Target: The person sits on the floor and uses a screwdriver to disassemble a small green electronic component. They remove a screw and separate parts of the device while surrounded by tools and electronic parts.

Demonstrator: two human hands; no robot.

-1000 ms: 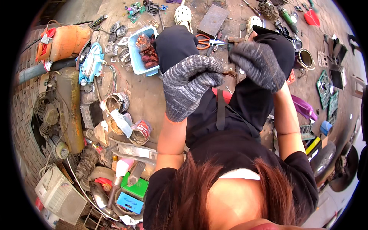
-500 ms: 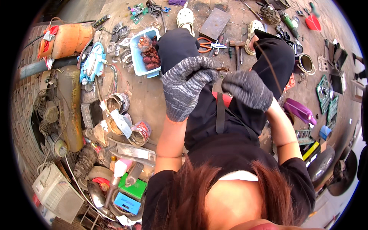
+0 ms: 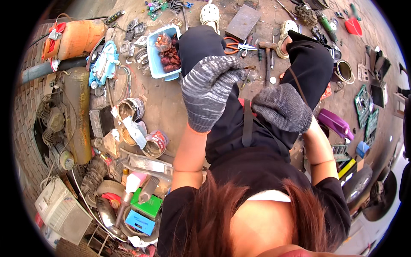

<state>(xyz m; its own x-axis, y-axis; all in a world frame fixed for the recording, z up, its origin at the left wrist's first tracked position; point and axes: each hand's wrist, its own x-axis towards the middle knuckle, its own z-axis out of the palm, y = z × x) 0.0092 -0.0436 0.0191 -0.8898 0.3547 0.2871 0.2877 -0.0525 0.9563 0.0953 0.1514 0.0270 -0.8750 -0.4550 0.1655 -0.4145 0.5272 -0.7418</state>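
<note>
My left hand (image 3: pixel 207 94), in a grey knitted glove, is closed in a pinch above my left thigh. A small brown metal-looking piece (image 3: pixel 249 67) pokes out at its fingertips; its kind is unclear. To its right and slightly lower, my right hand (image 3: pixel 282 108), gloved alike, is curled over my right thigh, and whatever it may hold is hidden. A thin brown strand (image 3: pixel 296 80) runs up from beside the right glove; I cannot tell whether that hand grips it. By my left knee stands a light blue plastic basket (image 3: pixel 150 53) with reddish-brown copper-coloured coils (image 3: pixel 171 64).
Between my feet lie orange-handled shears (image 3: pixel 232 45), a hammer (image 3: pixel 268 46) and a grey metal slab (image 3: pixel 242 22). Open cans (image 3: pixel 156 144) and an orange gas cylinder (image 3: pixel 81 38) stand at left. A purple plastic part (image 3: pixel 335 124) and green tool cases (image 3: pixel 363 105) lie at right.
My right hand has lowered and moved slightly right, away from the left fingertips, widening the gap. The brown strand has shifted lower. My left hand keeps its pinch.
</note>
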